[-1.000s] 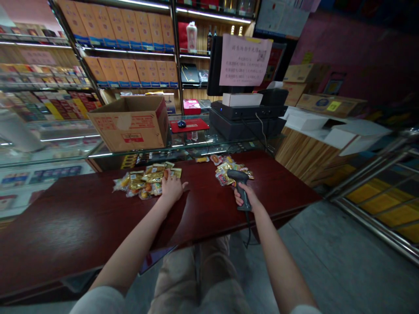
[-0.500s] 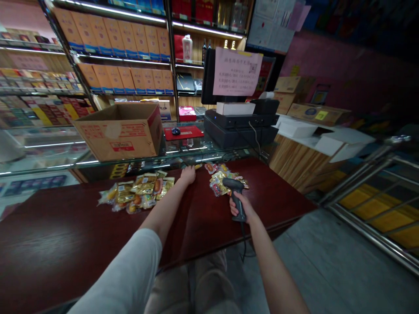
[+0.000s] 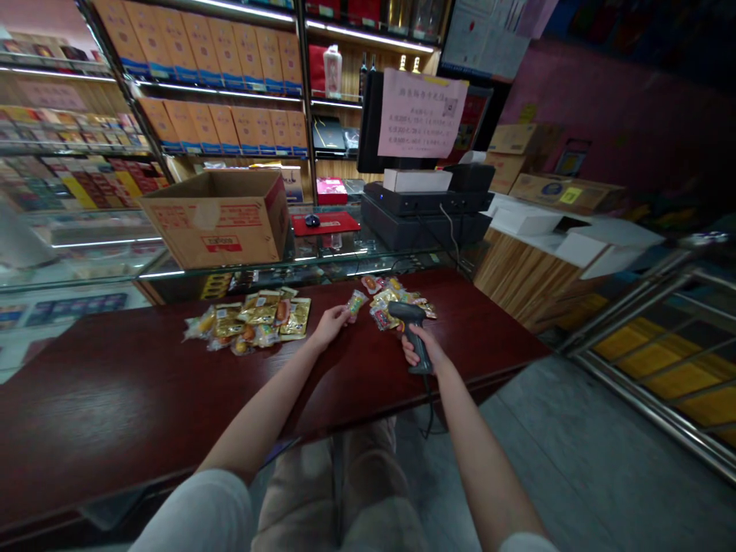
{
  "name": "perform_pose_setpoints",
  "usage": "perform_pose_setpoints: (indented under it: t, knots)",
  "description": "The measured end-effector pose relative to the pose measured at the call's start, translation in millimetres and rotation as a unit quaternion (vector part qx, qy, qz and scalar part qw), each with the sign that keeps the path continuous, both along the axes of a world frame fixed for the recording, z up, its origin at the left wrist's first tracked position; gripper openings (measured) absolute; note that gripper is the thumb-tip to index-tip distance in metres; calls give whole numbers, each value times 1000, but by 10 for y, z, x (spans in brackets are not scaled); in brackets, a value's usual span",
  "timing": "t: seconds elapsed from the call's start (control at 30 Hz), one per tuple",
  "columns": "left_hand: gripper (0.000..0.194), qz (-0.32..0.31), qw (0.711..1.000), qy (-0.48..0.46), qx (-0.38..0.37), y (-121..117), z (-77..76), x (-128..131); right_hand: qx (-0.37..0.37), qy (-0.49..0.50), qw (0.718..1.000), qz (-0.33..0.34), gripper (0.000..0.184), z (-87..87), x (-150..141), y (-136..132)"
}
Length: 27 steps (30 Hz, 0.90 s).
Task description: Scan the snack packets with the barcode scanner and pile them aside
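Observation:
Between the fingertips of my left hand [image 3: 332,325] is a small clear-and-green snack packet [image 3: 356,304], held just over the dark red table. My right hand [image 3: 422,348] is wrapped round the handle of a grey barcode scanner [image 3: 409,314], its head pointing left toward the packet. Behind the scanner lies a small pile of snack packets [image 3: 388,297], partly hidden by it. A larger pile of gold and clear snack packets [image 3: 261,308] lies to the left of my left hand.
An open cardboard box [image 3: 221,222] stands on the glass counter behind the table [image 3: 189,414]. A mouse [image 3: 311,220] rests on a red mat, beside a cash register [image 3: 425,218]. Metal railings [image 3: 649,376] run along the right. The scanner's cable hangs over the front edge.
My left hand has pulled back slightly and turned, and the packet in its fingers now shows clearly. The right hand keeps hold of the scanner. The view has shifted a little.

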State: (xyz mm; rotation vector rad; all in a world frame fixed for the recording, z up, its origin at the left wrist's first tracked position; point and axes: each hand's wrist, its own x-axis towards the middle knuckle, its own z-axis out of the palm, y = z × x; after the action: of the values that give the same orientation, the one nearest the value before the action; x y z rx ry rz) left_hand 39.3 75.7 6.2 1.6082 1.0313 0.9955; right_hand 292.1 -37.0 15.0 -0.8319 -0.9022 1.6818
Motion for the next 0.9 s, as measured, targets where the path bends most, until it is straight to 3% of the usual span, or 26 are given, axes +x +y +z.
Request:
perform_pose_setpoints:
  t: [0.27, 0.53, 0.7, 0.9]
  knots:
    - [46, -17, 999, -49, 10, -111, 13, -55, -7, -13, 1000, 5, 43, -7, 11, -7]
    - [44, -65, 997, -3, 51, -98, -19, -71, 8, -3, 1000, 0, 40, -53, 27, 11]
    - [37, -67, 989, 65, 112, -87, 3, -78, 14, 4, 1000, 5, 37, -90, 50, 32]
    - [31, -75, 985, 75, 135, -151, 47, -62, 7, 3, 1000, -5, 39, -87, 44, 24]
